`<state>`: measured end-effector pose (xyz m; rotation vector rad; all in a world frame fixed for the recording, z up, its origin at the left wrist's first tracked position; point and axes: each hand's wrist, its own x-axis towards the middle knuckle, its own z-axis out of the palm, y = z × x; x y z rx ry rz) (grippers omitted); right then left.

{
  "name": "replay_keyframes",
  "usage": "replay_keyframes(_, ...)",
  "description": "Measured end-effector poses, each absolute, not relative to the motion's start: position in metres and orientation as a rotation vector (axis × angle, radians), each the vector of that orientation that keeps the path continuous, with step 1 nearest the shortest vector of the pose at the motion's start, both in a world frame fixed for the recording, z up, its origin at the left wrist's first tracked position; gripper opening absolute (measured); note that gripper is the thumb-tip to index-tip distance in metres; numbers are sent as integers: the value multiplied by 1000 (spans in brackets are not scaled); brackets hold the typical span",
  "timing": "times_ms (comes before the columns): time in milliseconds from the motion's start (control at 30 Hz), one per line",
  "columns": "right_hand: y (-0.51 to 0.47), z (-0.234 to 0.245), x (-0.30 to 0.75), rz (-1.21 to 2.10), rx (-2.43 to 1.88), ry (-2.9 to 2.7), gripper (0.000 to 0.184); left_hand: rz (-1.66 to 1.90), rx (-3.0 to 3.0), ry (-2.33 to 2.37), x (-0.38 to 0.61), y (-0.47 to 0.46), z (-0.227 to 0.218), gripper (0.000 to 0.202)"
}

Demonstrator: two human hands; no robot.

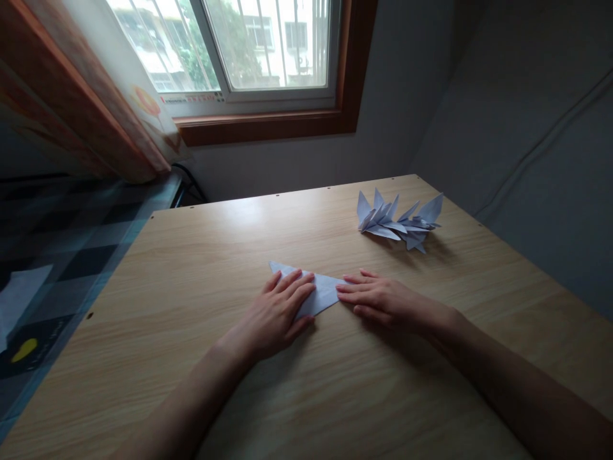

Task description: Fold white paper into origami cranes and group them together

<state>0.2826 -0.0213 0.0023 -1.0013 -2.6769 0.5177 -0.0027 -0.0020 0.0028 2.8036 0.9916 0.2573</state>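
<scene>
A folded sheet of white paper, roughly triangular, lies flat on the wooden table. My left hand rests on its left part with the fingers spread, covering some of it. The fingertips of my right hand touch the paper's right tip, and its fingers are stretched out. One pointed corner of the paper shows past my left fingertips.
Several folded white paper pieces with pointed ends lie in a cluster at the table's far right. To the left stands a checked bed or cloth-covered surface with a white sheet on it. A window and curtain are behind.
</scene>
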Motion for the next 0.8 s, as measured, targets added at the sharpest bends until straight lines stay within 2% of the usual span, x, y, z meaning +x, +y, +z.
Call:
replay_keyframes(133, -16, 7, 300, 437, -1053, -2611, 30, 283, 2877, 974, -4, 1, 3, 56)
replay_keyframes(200, -17, 9, 299, 356, -1053, -2601, 25, 291, 2940, 975, -2, 0, 5, 50)
replay_keyframes(367, -21, 9, 285, 164, -1005, -2549, 17, 223, 3104, 930, 8, -13, 14, 18)
replay_keyframes(533, -21, 2, 275, 36, -911, -2500, 14, 64, 3176, 966, 19, -29, 18, 23)
replay_keyframes(667, -22, -3, 269, -3, -886, -2480, 11, 74, 3171, 998, 16, -28, 18, 31)
replay_keyframes(800, -20, -8, 268, 32, -876, -2373, 11, 302, 3071, 1050, 6, -16, 15, 17)
